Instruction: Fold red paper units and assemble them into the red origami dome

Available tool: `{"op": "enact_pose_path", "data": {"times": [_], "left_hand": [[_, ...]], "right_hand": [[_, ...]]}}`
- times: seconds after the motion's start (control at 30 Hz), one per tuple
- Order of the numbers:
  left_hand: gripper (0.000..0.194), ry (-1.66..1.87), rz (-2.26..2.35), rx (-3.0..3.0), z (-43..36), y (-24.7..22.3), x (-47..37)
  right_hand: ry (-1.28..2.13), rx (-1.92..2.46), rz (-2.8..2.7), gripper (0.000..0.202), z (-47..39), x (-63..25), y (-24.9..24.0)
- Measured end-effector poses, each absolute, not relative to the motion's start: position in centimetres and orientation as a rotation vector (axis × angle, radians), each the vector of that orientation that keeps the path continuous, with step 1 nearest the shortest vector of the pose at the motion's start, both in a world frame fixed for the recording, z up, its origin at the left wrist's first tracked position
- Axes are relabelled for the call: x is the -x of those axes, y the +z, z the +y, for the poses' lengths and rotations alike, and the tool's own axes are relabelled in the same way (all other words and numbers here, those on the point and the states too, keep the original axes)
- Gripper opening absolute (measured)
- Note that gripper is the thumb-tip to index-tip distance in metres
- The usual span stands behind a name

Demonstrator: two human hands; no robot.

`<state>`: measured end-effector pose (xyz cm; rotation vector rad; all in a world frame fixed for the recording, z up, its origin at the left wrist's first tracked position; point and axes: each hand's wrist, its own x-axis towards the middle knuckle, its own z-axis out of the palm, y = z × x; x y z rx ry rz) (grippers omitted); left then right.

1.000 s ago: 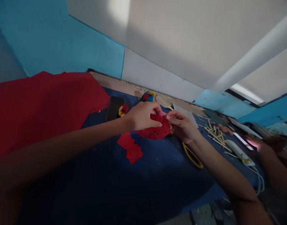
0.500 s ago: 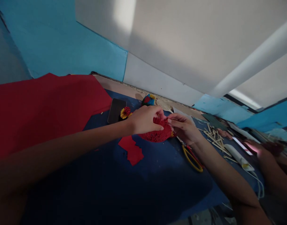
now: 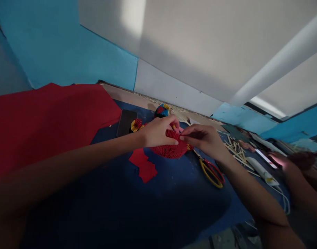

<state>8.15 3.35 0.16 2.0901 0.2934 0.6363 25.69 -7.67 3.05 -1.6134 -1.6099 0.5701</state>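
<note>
A round red craft piece [image 3: 168, 151], built of many small folded paper bits, sits on the dark blue tabletop [image 3: 148, 214]. My left hand [image 3: 160, 131] grips its upper rim, thumb on the near side and fingers over the far side. At that same rim, my right hand [image 3: 202, 138] pinches with thumb and forefinger; what lies between those fingertips is too small to make out. Red paper pieces [image 3: 145, 166] lie on the near side of the craft piece. Yellow-and-red-handled scissors [image 3: 211, 171] rest beside my right forearm.
A large red sheet [image 3: 57, 117] covers the left side. Behind my left hand are a dark phone [image 3: 126, 121] and a blue-yellow folded-paper piece [image 3: 162, 110]. On the right lie wooden sticks [image 3: 237, 152], a white power strip [image 3: 262, 170] and another person's hand [image 3: 279, 159] by a lit phone.
My right hand has turned, its fingertips now pinched at the craft piece's rim. My left hand keeps its grip. The whole view has shifted slightly.
</note>
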Motion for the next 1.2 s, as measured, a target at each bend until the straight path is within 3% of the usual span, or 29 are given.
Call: {"op": "enact_pose_path", "data": {"times": [0.17, 0.57, 0.8, 1.2], "left_hand": [[0.043, 0.546, 0.285, -2.120, 3.7, 0.3, -8.1], [0.034, 0.695, 0.304, -1.958, 3.4, -0.4, -8.7], [0.033, 0.700, 0.288, -1.952, 3.5, -0.6, -8.7], [0.049, 0.511, 0.171, -1.963, 5.6, -1.3, -9.0]], "right_hand": [[0.713, 1.579, -1.523, 0.022, -7.1, -25.8, 2.3], [0.340, 1.543, -1.561, 0.014, -7.7, -24.8, 1.5], [0.462, 1.518, -1.519, 0.029, -7.6, -24.6, 1.2], [0.724, 1.543, -1.352, 0.022, -6.1, -26.7, 0.4]]}}
